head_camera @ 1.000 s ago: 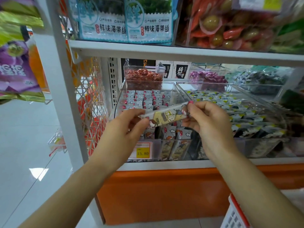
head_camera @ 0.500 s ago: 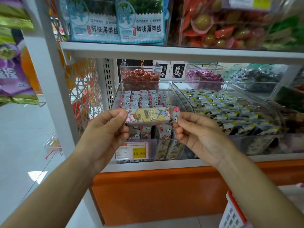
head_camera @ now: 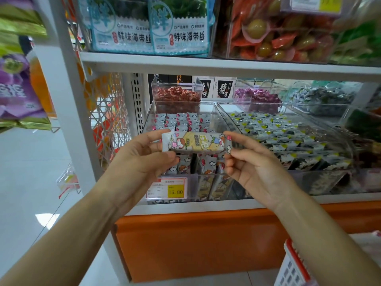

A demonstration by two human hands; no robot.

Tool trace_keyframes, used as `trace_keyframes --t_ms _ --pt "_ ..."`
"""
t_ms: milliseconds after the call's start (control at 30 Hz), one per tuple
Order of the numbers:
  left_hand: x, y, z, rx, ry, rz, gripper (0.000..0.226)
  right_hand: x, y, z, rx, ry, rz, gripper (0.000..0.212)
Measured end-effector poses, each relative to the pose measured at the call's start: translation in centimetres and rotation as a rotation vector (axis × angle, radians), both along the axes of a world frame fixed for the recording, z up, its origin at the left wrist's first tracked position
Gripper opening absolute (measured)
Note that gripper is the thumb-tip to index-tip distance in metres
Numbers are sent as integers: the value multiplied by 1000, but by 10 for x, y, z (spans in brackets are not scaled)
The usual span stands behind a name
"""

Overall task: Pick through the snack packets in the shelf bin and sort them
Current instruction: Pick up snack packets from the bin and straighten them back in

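Observation:
A long snack packet (head_camera: 195,142), grey-white with a yellow panel and cartoon figures, is held level in front of the shelf. My left hand (head_camera: 142,159) pinches its left end and my right hand (head_camera: 251,164) pinches its right end. Behind it stands a clear shelf bin (head_camera: 208,109) with several matching packets (head_camera: 183,120) standing in rows. The packets at the bin's front are partly hidden by my hands.
A second clear bin (head_camera: 288,108) of dark packets with yellow corners sits to the right. Small bins of red (head_camera: 177,96) and purple (head_camera: 257,96) sweets stand behind. A price label (head_camera: 167,187) reads 15.80. A white-and-red basket (head_camera: 292,265) sits at lower right. An upper shelf (head_camera: 206,65) hangs overhead.
The packet went from tilted to level and turned its printed face toward me. Both hands kept hold of its ends and drew slightly closer to the camera.

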State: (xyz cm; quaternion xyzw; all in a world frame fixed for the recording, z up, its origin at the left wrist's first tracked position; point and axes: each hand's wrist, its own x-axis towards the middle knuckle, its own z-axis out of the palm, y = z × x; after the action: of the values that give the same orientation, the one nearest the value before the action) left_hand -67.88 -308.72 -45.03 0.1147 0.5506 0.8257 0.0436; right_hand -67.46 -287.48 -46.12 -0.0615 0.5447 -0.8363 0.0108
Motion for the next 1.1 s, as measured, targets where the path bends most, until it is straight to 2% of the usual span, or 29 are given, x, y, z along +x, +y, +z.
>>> trace_keyframes --t_ms 100,267,500,933,1100 --pt "2 1 1 -102 52 79 51 2 -1 1 91 50 2 50" --pt "4 -1 2 -125 68 90 39 3 -1 -1 249 99 -57 44" --pt "3 -3 1 -189 53 55 37 0 -3 -2 138 93 -73 28" --pt "0 -1 -7 -291 85 71 20 -1 -9 -4 64 34 -148 19" --pt "-1 -1 -7 -243 93 70 23 1 -8 -3 36 45 -123 14"
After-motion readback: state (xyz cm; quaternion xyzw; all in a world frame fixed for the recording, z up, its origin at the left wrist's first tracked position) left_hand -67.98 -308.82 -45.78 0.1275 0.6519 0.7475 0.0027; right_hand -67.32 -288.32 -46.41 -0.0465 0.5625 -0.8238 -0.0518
